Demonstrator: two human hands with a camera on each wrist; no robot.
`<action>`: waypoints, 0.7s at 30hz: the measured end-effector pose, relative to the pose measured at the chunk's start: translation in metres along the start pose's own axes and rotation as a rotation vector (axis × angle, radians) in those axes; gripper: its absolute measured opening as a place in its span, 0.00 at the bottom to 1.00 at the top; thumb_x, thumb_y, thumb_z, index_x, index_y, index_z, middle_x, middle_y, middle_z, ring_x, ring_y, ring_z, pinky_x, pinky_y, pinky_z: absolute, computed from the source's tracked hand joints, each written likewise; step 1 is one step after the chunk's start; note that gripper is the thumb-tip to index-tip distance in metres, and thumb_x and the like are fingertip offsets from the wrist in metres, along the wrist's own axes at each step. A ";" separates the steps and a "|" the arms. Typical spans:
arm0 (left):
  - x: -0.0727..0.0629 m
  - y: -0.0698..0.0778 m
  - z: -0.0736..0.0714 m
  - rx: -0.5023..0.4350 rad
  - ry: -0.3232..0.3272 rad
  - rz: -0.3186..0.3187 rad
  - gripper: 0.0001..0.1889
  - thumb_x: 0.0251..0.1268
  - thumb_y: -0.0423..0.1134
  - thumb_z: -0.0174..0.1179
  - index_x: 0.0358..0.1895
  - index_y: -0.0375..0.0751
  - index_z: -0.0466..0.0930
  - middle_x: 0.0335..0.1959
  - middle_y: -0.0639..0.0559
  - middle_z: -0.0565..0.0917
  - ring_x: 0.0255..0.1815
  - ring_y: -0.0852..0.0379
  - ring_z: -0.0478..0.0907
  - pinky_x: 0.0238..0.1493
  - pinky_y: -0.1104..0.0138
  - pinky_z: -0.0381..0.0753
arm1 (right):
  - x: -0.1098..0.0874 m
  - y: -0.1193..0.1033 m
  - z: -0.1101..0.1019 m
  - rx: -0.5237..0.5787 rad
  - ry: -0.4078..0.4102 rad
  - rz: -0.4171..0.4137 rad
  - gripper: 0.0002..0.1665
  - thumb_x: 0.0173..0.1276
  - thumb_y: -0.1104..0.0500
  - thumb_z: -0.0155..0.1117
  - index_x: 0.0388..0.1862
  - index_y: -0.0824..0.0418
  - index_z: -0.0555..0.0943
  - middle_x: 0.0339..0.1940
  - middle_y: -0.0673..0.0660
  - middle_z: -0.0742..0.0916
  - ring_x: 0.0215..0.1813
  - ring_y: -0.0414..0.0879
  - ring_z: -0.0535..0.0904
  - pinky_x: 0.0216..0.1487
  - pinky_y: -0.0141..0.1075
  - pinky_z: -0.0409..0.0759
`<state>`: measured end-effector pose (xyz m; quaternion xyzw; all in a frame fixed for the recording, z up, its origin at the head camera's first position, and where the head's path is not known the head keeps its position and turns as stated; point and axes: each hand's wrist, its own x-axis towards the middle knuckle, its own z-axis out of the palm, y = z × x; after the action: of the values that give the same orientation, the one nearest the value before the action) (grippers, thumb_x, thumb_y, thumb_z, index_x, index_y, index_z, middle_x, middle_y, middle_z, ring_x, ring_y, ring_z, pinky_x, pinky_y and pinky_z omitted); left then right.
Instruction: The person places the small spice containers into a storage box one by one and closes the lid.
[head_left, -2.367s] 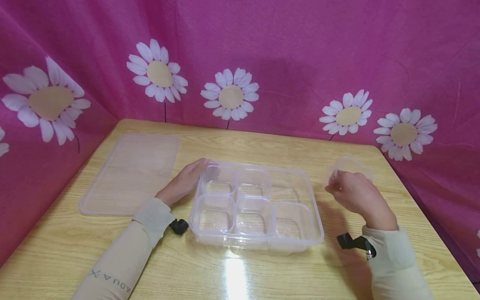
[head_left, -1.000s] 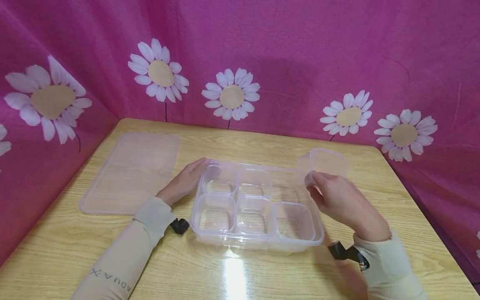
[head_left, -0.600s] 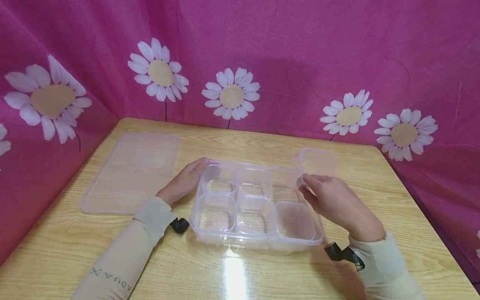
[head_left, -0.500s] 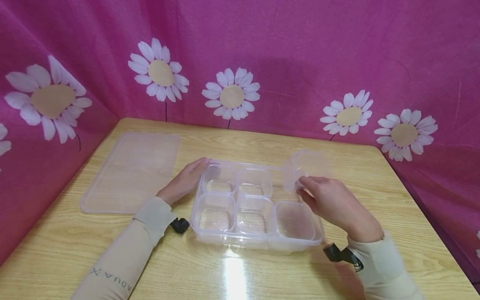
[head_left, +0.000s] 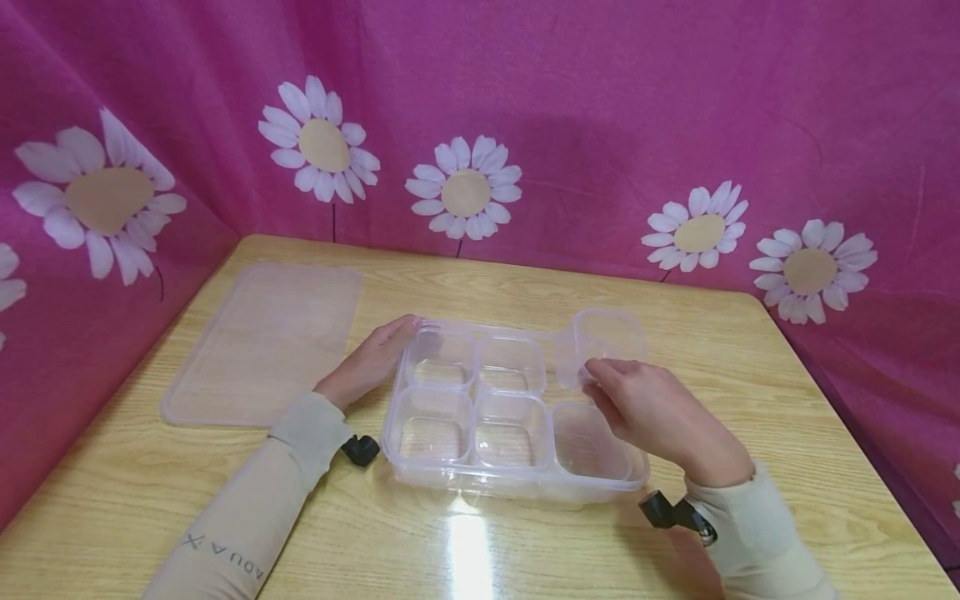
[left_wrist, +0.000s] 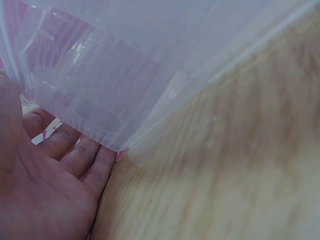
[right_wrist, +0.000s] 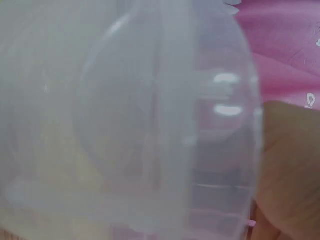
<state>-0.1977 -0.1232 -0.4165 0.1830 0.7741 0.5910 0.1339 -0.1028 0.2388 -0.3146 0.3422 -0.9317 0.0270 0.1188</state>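
A large clear plastic container (head_left: 517,485) sits on the wooden table, holding several small square clear cups (head_left: 433,425). Its back right place holds no cup. My left hand (head_left: 369,364) touches the container's left back corner from outside; in the left wrist view its fingers (left_wrist: 95,160) lie fairly straight against the wall. My right hand (head_left: 663,412) pinches the near edge of another small clear cup (head_left: 611,329), tilted above the back right corner of the container. That cup (right_wrist: 225,145) looms blurred in the right wrist view, its gripped edge partly hidden by the hand.
A flat frosted lid (head_left: 262,346) lies on the table (head_left: 480,279), left of the container. A pink cloth (head_left: 570,92) printed with daisies rises behind the table and along both sides. Black wrist mounts (head_left: 362,451) stick out beside the sleeves.
My right hand has carried the small cup leftward from the table's right side to over the container's back right corner, turning it. The left hand stays at its corner.
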 end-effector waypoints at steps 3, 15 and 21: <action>0.000 -0.001 0.000 0.000 -0.001 -0.014 0.33 0.85 0.61 0.32 0.78 0.46 0.66 0.77 0.45 0.71 0.83 0.45 0.61 0.87 0.46 0.53 | 0.000 -0.002 0.000 0.009 -0.013 0.001 0.13 0.65 0.68 0.71 0.32 0.55 0.75 0.22 0.45 0.74 0.26 0.38 0.69 0.29 0.32 0.75; 0.001 -0.002 0.000 0.005 0.004 -0.018 0.32 0.85 0.62 0.33 0.77 0.47 0.66 0.76 0.45 0.72 0.82 0.45 0.63 0.86 0.47 0.56 | 0.001 -0.006 0.005 0.011 -0.037 -0.018 0.12 0.69 0.64 0.70 0.31 0.55 0.76 0.20 0.43 0.73 0.24 0.36 0.67 0.29 0.30 0.74; 0.000 0.000 0.000 0.007 0.003 -0.026 0.31 0.85 0.61 0.33 0.77 0.47 0.66 0.76 0.46 0.72 0.81 0.45 0.64 0.86 0.46 0.57 | 0.002 -0.006 0.008 0.025 -0.072 0.001 0.11 0.70 0.65 0.67 0.32 0.55 0.75 0.20 0.43 0.71 0.23 0.36 0.65 0.29 0.28 0.70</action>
<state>-0.1982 -0.1230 -0.4169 0.1725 0.7788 0.5867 0.1396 -0.1018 0.2317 -0.3224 0.3441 -0.9351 0.0263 0.0808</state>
